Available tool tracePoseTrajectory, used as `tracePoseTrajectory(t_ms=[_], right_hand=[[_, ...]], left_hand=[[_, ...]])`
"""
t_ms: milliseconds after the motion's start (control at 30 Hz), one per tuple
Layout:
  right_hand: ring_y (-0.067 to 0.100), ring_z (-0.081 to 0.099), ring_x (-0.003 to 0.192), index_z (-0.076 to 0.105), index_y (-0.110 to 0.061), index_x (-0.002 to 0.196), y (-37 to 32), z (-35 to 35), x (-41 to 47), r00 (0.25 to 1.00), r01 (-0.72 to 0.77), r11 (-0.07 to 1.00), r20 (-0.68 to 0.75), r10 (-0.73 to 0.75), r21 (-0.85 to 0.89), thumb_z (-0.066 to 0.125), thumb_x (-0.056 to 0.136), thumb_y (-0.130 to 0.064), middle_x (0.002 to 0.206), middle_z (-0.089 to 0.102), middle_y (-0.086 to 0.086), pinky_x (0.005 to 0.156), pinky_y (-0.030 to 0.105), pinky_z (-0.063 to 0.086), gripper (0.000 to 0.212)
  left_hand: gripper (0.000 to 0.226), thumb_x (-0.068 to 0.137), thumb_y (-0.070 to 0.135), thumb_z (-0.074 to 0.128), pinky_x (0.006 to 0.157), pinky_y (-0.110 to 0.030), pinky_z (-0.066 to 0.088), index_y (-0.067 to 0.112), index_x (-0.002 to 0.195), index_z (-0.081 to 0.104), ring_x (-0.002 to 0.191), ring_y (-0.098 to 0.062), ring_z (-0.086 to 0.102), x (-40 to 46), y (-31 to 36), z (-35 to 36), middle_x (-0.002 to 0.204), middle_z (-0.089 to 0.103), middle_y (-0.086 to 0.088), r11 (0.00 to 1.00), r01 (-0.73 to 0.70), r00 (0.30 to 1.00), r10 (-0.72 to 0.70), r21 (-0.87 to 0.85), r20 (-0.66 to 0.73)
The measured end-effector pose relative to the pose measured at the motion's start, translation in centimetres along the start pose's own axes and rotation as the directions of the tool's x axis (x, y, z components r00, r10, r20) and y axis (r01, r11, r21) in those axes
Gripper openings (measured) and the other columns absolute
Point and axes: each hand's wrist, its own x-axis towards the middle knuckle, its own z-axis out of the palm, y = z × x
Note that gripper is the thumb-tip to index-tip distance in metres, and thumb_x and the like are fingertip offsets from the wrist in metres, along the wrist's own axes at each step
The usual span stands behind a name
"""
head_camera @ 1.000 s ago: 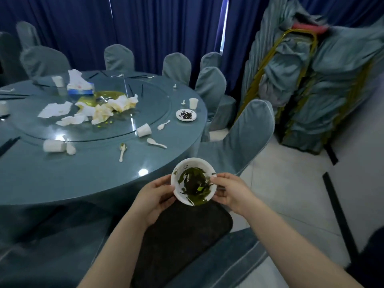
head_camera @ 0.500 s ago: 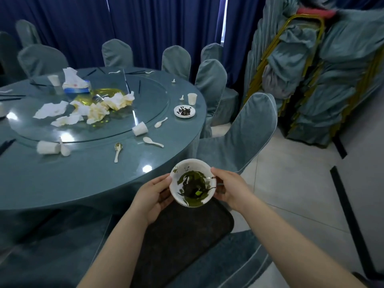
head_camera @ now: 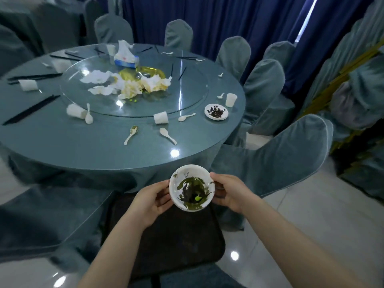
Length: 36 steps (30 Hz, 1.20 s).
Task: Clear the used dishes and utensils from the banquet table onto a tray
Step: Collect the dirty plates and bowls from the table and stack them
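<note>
Bowl (head_camera: pixel 191 188) with green leftovers gripped at its rim by left hand (head_camera: pixel 151 201) and right hand (head_camera: pixel 231 192), above the dark tray (head_camera: pixel 166 242).
Round table (head_camera: pixel 83 146) beyond held spoons (head_camera: pixel 168 135), cups (head_camera: pixel 160 118), saucer (head_camera: pixel 216 112), crumpled napkins (head_camera: pixel 126 85); covered chair (head_camera: pixel 276 154) stood right. Versus 0.5 s earlier: view swung left, grip unchanged.

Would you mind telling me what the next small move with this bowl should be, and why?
Probably lower the bowl onto the dark tray below. Both hands, left and right, hold its rim, leftover greens inside, so keep it level.
</note>
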Motion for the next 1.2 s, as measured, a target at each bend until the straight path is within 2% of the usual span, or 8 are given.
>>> tracePoseTrajectory(t_ms=[167,367,533,667,767,900,1000,1200], right_hand=[[0.024,0.071,0.093,0.062,-0.024,0.107,0.6,-0.9,0.0,0.984,-0.04,0.988,0.165,0.065,-0.149,0.064,0.088,-0.015,0.101,0.073,0.007,0.071,0.037,0.059,0.021],[0.024,0.071,0.088,0.057,-0.025,0.105,1.4,-1.8,0.6,0.986,0.003,0.959,0.163,0.045,-0.282,0.065,0.087,-0.014,0.103,0.071,0.008,0.068,0.033,0.059,0.022],[0.016,0.071,0.075,0.049,-0.034,0.097,1.2,-2.8,3.1,0.983,0.129,0.795,0.183,-0.023,-0.592,0.055,0.092,-0.026,0.093,0.069,0.003,0.059,0.028,0.059,0.011],[0.016,0.072,0.064,0.047,-0.026,0.1,0.0,-5.2,6.3,0.969,0.144,0.697,0.242,0.044,-0.703,0.049,0.093,-0.024,0.085,0.071,0.006,0.053,0.026,0.056,0.008],[0.016,0.071,0.058,0.047,-0.024,0.1,-1.3,-8.5,8.6,0.953,0.187,0.65,0.296,0.061,-0.736,0.05,0.092,-0.024,0.079,0.072,0.005,0.047,0.022,0.051,0.008],[0.016,0.069,0.053,0.048,-0.021,0.094,-3.3,-12.6,11.2,0.943,0.278,0.603,0.33,-0.026,-0.748,0.051,0.09,-0.021,0.074,0.071,0.005,0.044,0.022,0.048,0.005],[0.015,0.067,0.05,0.049,-0.018,0.095,-4.7,-14.0,12.5,0.945,0.274,0.641,0.325,-0.04,-0.717,0.052,0.089,-0.019,0.068,0.07,0.004,0.044,0.024,0.048,0.007],[0.015,0.064,0.056,0.051,-0.021,0.094,-5.9,-13.8,14.9,0.956,0.262,0.743,0.271,-0.113,-0.616,0.051,0.091,-0.015,0.086,0.067,0.009,0.043,0.02,0.047,0.007]], left_hand=[[0.022,0.088,0.017,0.06,0.067,-0.038,0.057,0.005,0.104,0.069,0.095,-0.029,0.068,-0.3,-1.3,0.0,0.101,0.07,-0.014,0.997,-0.014,0.999,0.01,-0.082,-0.051],[0.027,0.092,0.022,0.056,0.066,-0.037,0.059,0.005,0.107,0.07,0.095,-0.027,0.07,-0.1,-1.8,0.2,0.106,0.071,-0.014,0.996,-0.039,0.999,0.036,-0.085,-0.041],[0.025,0.089,0.024,0.06,0.063,-0.036,0.058,0.006,0.101,0.073,0.085,-0.025,0.072,1.2,-2.4,1.6,0.093,0.074,-0.011,0.996,-0.07,0.996,0.068,-0.046,-0.05],[0.029,0.09,0.026,0.059,0.064,-0.034,0.058,0.009,0.112,0.068,0.087,-0.023,0.072,2.8,-3.1,4.1,0.102,0.073,-0.01,0.993,-0.118,0.986,0.114,-0.026,-0.121],[0.031,0.089,0.026,0.06,0.065,-0.033,0.059,0.014,0.118,0.063,0.093,-0.023,0.071,4.0,-4.6,7.2,0.104,0.073,-0.008,0.985,-0.153,0.974,0.137,-0.077,-0.182],[0.031,0.092,0.032,0.055,0.075,-0.033,0.054,0.024,0.122,0.059,0.1,-0.018,0.069,4.9,-6.4,11.3,0.112,0.071,-0.003,0.981,-0.172,0.962,0.148,-0.088,-0.227],[0.028,0.094,0.033,0.052,0.079,-0.032,0.051,0.028,0.121,0.058,0.104,-0.015,0.065,4.8,-6.8,13.1,0.113,0.071,0.0,0.975,-0.203,0.946,0.172,-0.086,-0.275],[0.026,0.096,0.032,0.049,0.081,-0.032,0.049,0.027,0.119,0.061,0.106,-0.015,0.065,5.3,-6.2,13.0,0.111,0.072,0.002,0.956,-0.269,0.912,0.213,-0.118,-0.352]])
